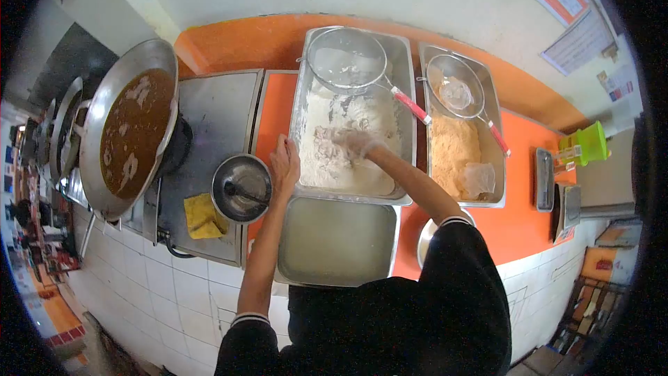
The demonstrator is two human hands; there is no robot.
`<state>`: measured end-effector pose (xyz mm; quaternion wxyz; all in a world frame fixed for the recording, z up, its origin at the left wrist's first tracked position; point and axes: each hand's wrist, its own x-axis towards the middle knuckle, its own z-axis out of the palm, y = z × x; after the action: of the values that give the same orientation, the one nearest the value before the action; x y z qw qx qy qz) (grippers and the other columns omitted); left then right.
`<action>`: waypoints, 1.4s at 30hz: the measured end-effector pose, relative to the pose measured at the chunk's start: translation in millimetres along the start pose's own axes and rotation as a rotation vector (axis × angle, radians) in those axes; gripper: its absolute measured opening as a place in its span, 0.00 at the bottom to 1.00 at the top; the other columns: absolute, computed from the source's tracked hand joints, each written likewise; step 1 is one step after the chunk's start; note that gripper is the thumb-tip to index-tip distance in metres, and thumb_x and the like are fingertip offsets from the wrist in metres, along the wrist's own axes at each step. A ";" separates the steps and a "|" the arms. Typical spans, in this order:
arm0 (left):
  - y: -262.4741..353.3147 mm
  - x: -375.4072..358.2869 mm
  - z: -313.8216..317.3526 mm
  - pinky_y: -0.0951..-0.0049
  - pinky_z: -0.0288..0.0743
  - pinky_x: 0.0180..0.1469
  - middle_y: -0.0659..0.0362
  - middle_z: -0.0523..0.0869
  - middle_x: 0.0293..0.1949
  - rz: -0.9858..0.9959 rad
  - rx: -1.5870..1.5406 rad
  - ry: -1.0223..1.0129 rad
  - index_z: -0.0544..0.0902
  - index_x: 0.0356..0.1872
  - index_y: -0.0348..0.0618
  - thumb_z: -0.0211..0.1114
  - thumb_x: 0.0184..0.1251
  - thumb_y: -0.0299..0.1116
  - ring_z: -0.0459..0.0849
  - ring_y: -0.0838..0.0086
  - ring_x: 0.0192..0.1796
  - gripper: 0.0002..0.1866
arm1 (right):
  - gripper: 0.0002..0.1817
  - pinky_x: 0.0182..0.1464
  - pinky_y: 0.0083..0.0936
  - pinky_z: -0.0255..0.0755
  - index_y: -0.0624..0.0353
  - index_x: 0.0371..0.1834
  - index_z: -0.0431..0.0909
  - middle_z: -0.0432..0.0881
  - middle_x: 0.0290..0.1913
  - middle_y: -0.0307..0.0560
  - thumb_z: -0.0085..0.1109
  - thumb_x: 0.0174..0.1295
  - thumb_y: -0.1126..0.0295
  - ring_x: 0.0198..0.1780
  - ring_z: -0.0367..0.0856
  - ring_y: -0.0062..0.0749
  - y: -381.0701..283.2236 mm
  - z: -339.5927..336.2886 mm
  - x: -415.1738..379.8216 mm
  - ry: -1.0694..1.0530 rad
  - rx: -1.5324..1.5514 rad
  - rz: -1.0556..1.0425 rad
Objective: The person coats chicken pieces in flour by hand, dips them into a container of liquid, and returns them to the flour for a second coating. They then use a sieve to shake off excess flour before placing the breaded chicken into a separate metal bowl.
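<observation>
My left hand [284, 166] grips the left rim of a deep metal tray [300, 90] of white flour [376, 177]. Inside that tray, my right hand [358, 143], which seems to wear a thin clear glove, reaches down into the flour. Its fingertips touch lumpy, flour-coated pieces [325, 145], whose kind I cannot make out. Flour hides much of those fingers. A round sieve [346, 59] with a red handle lies across the far end of the tray. Closer to my body, a second metal tray [337, 244] holds cloudy liquid.
At left, a large wok [170, 63] holds brown oil with pieces floating in it. A steel bowl [241, 188] with a ladle and a yellow cloth [204, 216] sit beside it. At right stand a tray [497, 198] of orange powder with another sieve [456, 87], and a green container [591, 143].
</observation>
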<state>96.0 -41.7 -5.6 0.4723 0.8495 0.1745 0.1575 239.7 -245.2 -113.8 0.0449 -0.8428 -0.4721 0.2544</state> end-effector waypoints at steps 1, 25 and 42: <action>-4.5 0.0 2.2 0.52 0.63 0.29 0.39 0.75 0.22 0.016 0.015 0.018 0.69 0.34 0.36 0.45 0.70 0.37 0.75 0.43 0.28 0.13 | 0.36 0.67 0.33 0.55 0.47 0.64 0.63 0.63 0.66 0.49 0.58 0.50 0.51 0.66 0.62 0.41 10.4 1.9 16.4 0.003 0.068 -0.025; -22.0 7.2 6.4 0.49 0.68 0.35 0.35 0.78 0.28 -0.014 0.049 0.052 0.74 0.31 0.32 0.45 0.68 0.40 0.78 0.41 0.35 0.19 | 0.21 0.52 0.39 0.67 0.55 0.53 0.73 0.77 0.50 0.52 0.51 0.57 0.60 0.48 0.76 0.45 -4.4 27.1 88.9 0.405 0.045 0.158; -27.7 4.1 5.1 0.49 0.73 0.36 0.37 0.79 0.25 -0.073 -0.006 0.017 0.76 0.30 0.33 0.45 0.69 0.41 0.79 0.42 0.31 0.20 | 0.35 0.66 0.52 0.52 0.60 0.64 0.62 0.61 0.66 0.59 0.51 0.56 0.50 0.63 0.61 0.61 -30.6 -23.0 -59.6 0.210 -0.595 -0.034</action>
<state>97.8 -30.1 -31.5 0.4786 0.8399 0.2090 0.1477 201.6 -273.5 -61.2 -0.1506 -0.8327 -0.5326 0.0158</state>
